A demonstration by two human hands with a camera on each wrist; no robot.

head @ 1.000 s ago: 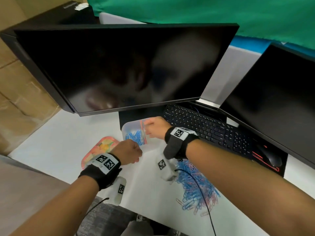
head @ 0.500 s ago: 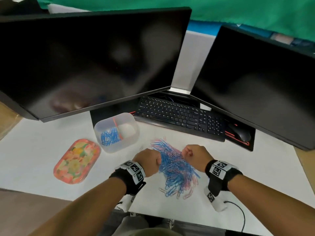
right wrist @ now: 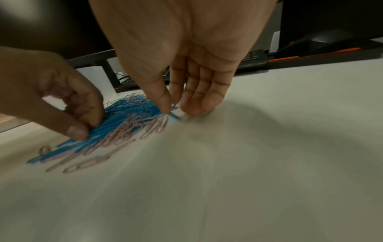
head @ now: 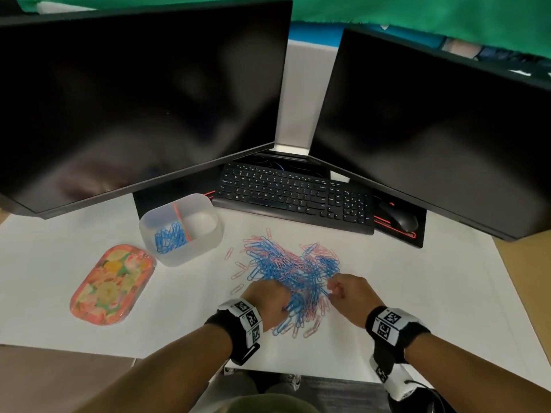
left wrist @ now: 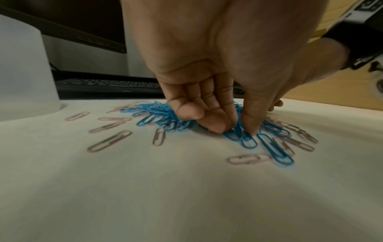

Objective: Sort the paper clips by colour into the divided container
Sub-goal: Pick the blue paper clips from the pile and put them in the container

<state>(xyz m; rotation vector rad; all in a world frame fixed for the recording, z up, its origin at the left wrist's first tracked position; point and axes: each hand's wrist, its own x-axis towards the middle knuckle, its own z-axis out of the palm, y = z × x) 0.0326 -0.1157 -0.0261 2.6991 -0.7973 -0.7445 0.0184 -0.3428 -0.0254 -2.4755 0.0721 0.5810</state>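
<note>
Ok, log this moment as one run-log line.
left hand: pinching blue clips | right hand: pinching blue clip at pile | container: blue side only

Head view bright, edges bowed; both wrist views dim, motion-blurred, softly shadowed.

The white tabletop [head: 89, 308] carries a paper clip pile [head: 292, 269], a divided container [head: 190, 251], a floral tray [head: 111, 284] and a keyboard [head: 295, 198].

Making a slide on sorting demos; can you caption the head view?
Both hands, left hand and right hand, pick at a pile of blue and pink paper clips beside a divided container holding blue clips.
</note>
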